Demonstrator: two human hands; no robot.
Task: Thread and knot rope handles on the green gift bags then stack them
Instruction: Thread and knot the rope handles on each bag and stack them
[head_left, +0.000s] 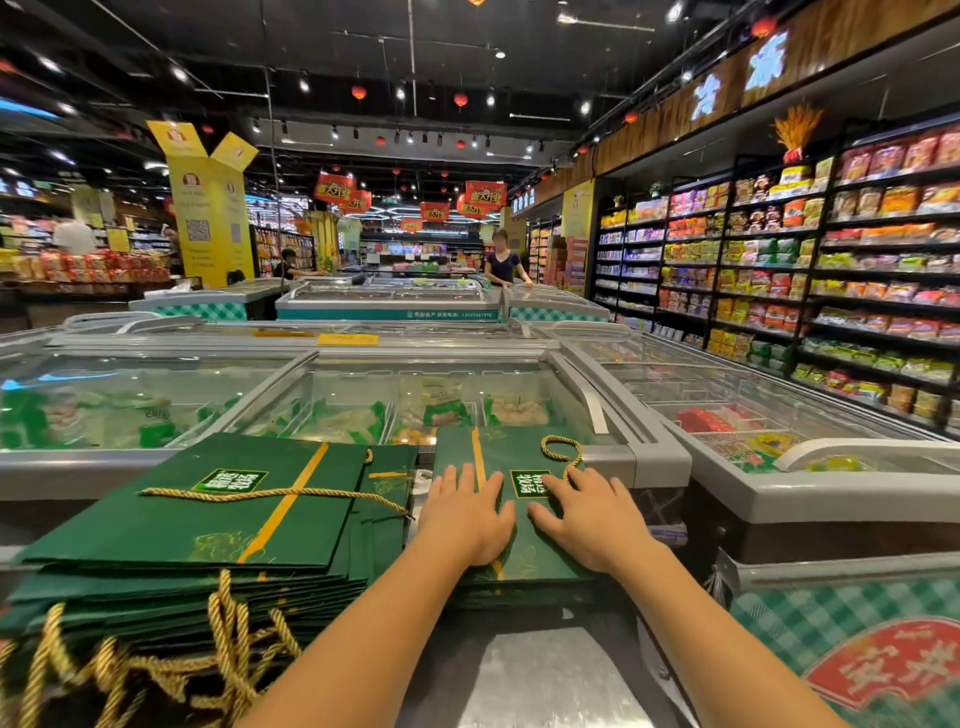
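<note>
A flat green gift bag (519, 452) lies in front of me on top of a low pile of the same bags. My left hand (470, 512) and my right hand (592, 519) both rest flat on it with straight fingers. A gold rope handle (563, 449) loops out at the bag's far end, just beyond my right fingertips. To the left sits a taller stack of green bags (208, 519), with a loose gold rope (270, 493) lying across its top bag. Several gold rope handles (156, 654) hang off that stack's near edge.
The bags lie on glass-lidded chest freezers (363, 395) holding frozen packets. More freezers (779, 415) run to the right, beside an aisle and stocked shelves (831, 270). A person (503, 260) stands at a far freezer. A checked green banner (857, 649) covers the near right.
</note>
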